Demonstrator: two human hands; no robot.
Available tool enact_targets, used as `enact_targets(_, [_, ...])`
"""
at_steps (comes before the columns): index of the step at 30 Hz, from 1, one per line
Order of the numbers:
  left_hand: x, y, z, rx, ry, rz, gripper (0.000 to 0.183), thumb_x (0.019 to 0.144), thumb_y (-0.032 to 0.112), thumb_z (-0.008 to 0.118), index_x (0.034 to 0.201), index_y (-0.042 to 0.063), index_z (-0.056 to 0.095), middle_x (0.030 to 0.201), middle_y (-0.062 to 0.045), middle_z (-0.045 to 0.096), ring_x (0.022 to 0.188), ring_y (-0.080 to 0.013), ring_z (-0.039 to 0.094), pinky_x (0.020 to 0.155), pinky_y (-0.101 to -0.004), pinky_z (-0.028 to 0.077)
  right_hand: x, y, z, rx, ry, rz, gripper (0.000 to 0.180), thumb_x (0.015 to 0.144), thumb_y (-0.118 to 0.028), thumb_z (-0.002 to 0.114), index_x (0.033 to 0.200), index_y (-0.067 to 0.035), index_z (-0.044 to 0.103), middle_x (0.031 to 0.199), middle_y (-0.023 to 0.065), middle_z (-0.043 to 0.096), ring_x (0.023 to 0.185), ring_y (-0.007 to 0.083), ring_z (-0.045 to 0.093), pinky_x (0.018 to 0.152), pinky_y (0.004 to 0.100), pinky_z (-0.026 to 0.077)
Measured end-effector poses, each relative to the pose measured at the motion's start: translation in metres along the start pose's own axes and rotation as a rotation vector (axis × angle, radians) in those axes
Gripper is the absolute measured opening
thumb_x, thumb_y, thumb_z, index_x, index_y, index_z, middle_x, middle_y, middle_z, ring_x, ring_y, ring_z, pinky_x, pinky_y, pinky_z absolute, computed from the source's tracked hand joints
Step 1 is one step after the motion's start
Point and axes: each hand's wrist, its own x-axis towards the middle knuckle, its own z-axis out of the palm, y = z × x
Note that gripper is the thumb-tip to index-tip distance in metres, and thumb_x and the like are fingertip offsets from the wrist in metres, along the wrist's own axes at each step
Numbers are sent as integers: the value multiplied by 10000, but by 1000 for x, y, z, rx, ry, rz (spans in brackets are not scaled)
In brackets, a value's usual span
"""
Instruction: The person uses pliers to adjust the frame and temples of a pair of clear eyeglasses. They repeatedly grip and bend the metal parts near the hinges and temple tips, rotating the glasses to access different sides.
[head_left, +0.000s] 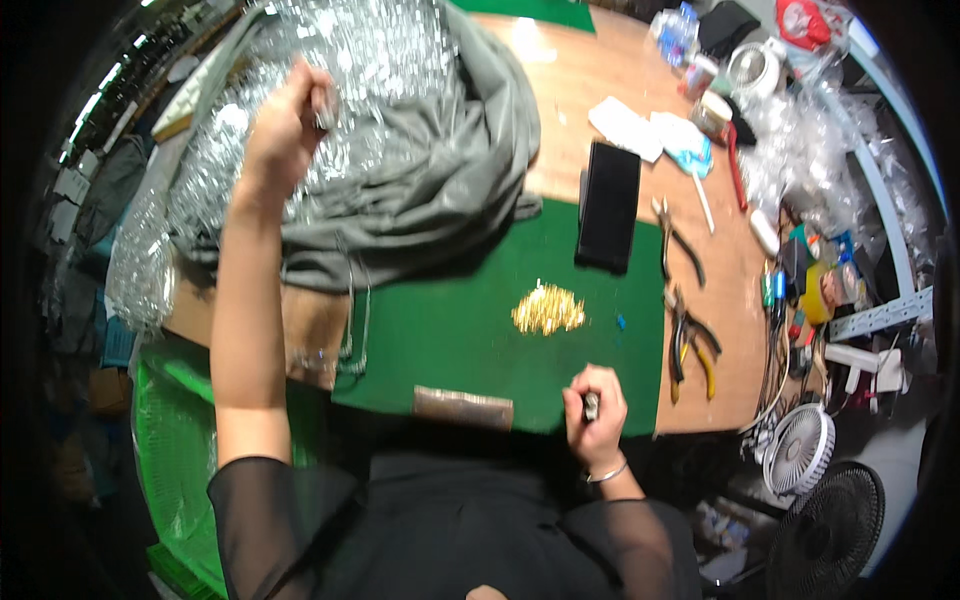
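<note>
My left hand (289, 124) is raised over a large heap of glittering silver and clear pieces (375, 52), its fingers curled. Something silvery shows at the fingertips, but blur hides whether it is gripped. A bunched grey cloth (420, 172) lies around the heap's near side. At the front of the green mat (450, 345), my right hand (598, 420) is closed around a small metal tool (591, 406), seen end-on. Just beyond it lies a pile of thin gold-coloured pieces (549, 309). A flat metallic strip (463, 407) rests along the mat's front edge.
Right of the mat lie two pairs of pliers (666, 240) (679, 337). A black smartphone (611, 206) lies behind the gold pile. Cables, plastic bags (787, 165) and a white fan (799, 450) crowd the right side. A green basket (172, 450) stands at lower left.
</note>
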Motion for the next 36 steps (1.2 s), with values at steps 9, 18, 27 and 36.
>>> enact_targets(9, [-152, 49, 102, -297, -146, 33, 607, 827, 166, 586, 1288, -79, 275, 1034, -144, 563, 546, -144, 603, 658, -297, 523, 27, -13, -28, -414, -611, -111, 362, 606, -27, 647, 944, -52, 521, 878, 107, 525, 757, 280, 519, 700, 363, 419])
enact_targets(18, [-235, 21, 145, -558, 125, -275, 833, 731, -26, 664, 1359, 14, 118, 1081, -292, 551, 715, -240, 665, 679, -345, 562, 51, -21, 14, -695, -725, -245, 479, 651, -65, 609, 1117, 0, 520, 1153, 104, 524, 764, 240, 523, 698, 365, 411])
enact_targets(27, [-237, -11, 157, -570, -158, -203, 577, 755, -136, 610, 1273, -73, 364, 1109, -187, 551, 1017, -207, 584, 904, -324, 459, 77, -1, 10, -445, -567, 58, 175, 682, -33, 608, 843, -39, 539, 762, 150, 555, 741, 316, 551, 679, 403, 434])
enact_targets(36, [-248, -27, 160, -475, -19, -290, 594, 828, -79, 555, 1347, -44, 266, 1255, -242, 467, 970, -164, 591, 772, -265, 524, 77, 11, 27, -530, -665, 24, 193, 681, -19, 589, 869, -53, 555, 781, 110, 539, 793, 295, 538, 685, 395, 404])
